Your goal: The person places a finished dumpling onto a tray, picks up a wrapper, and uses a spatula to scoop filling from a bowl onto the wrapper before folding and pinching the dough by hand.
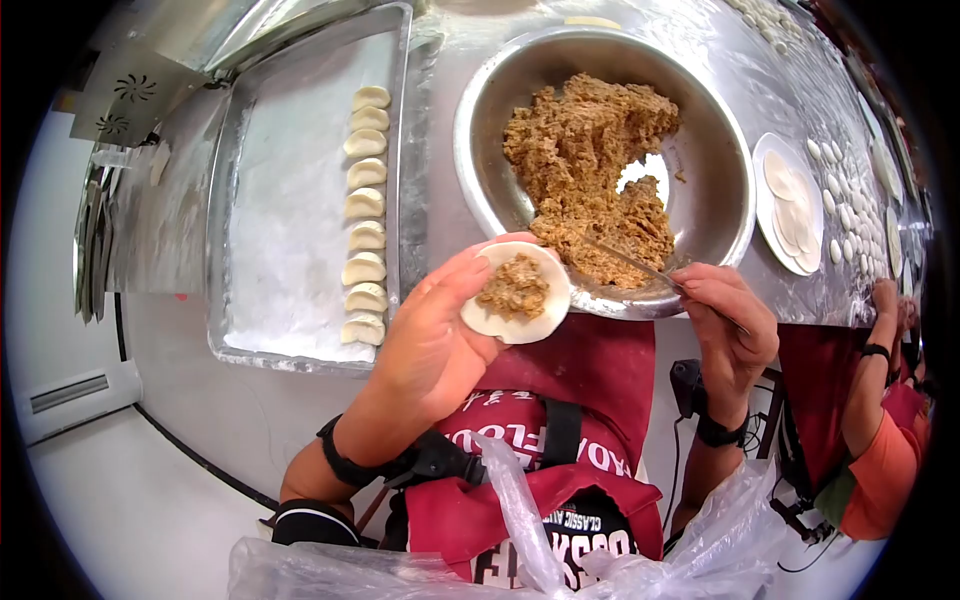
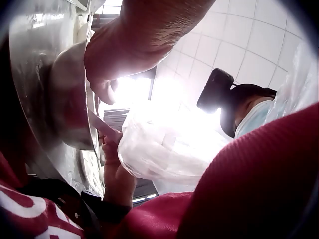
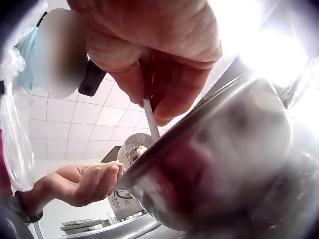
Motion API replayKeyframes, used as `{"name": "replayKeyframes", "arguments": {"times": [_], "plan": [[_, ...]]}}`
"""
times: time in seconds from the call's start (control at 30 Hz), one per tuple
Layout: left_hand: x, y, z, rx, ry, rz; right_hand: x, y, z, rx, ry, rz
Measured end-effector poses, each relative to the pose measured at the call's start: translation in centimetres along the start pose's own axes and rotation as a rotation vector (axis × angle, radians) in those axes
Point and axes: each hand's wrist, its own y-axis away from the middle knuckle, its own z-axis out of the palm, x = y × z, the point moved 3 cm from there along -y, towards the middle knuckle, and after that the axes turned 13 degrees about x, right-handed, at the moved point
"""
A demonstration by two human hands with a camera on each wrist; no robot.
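My left hand (image 1: 430,335) holds a round dumpling wrapper (image 1: 547,316) beside the near left rim of a big steel bowl (image 1: 730,190). A lump of brown filling (image 1: 515,288) sits in the middle of the wrapper. Over the near right rim, my right hand (image 1: 732,325) pinches a thin flat spatula (image 1: 635,262), whose far end lies in the filling mass (image 1: 590,125) inside the bowl. In the right wrist view, the spatula (image 3: 151,119) comes down from between thumb and fingers, and the left hand (image 3: 92,184) shows curled under the wrapper.
To the left lies a floured metal tray (image 1: 265,340) with a column of folded dumplings (image 1: 364,236). Right of the bowl stands a white plate (image 1: 768,225) of flat wrappers, then many small dough pieces (image 1: 848,215). Another person (image 1: 885,460) works at the table's right end.
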Motion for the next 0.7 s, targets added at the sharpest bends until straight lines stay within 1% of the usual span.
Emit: {"name": "replayKeyframes", "arguments": {"times": [0.1, 0.13, 0.3, 0.5, 0.6, 0.7], "plan": [[-0.1, 0.0, -1.2, 0.026, 0.017, 0.004, 0.2, -0.2, 0.2, -0.029, -0.015, 0.002], [-0.2, 0.1, -1.4, 0.064, 0.017, 0.015, 0.2, -0.3, 0.3, -0.042, -0.016, -0.004], [-0.6, 0.4, -2.5, 0.07, 0.044, -0.009, 0.5, -0.6, 1.0, -0.098, -0.017, -0.046], [-1.0, 0.2, -2.4, 0.057, 0.059, -0.026, 0.8, -1.3, 2.3, -0.159, 0.028, -0.152], [-1.0, 0.2, -2.4, 0.043, 0.052, -0.028, 0.7, -1.3, 2.6, -0.216, -0.007, -0.121], [-0.9, 0.1, -2.6, 0.041, 0.056, -0.03, 0.8, -1.0, 2.3, -0.212, 0.009, -0.085]]}}
